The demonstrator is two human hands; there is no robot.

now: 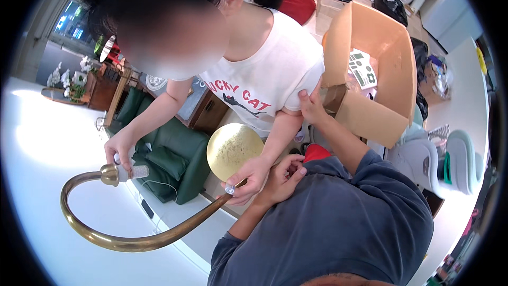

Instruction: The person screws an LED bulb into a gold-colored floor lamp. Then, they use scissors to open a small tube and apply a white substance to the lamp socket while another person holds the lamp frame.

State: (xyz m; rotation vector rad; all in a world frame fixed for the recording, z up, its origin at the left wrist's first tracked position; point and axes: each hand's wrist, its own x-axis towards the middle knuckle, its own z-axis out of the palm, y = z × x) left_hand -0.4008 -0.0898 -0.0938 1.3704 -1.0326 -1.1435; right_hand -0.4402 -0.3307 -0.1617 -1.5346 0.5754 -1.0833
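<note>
My right hand (313, 108) is laid round the upper arm (290, 124) of a person in a white printed T-shirt who faces me. In front of my dark grey shirt, my left hand (284, 181) has its fingers loosely bent and the thumb apart, with nothing seen in it. Right beside it, the person's hand (250, 177) grips a curved brass lamp stem (143, 242) near a round gold disc (233, 151). The person's other hand (123, 145) is at the bulb (135, 173) in the brass socket (110, 175) at the stem's far end.
A large open cardboard box (378, 114) with printed sheets inside stands at the right. Behind the lamp is a green armchair (182, 143). White surfaces lie on both sides, with pale chair-like shapes (460, 164) at the right. Bags and household items crowd the back.
</note>
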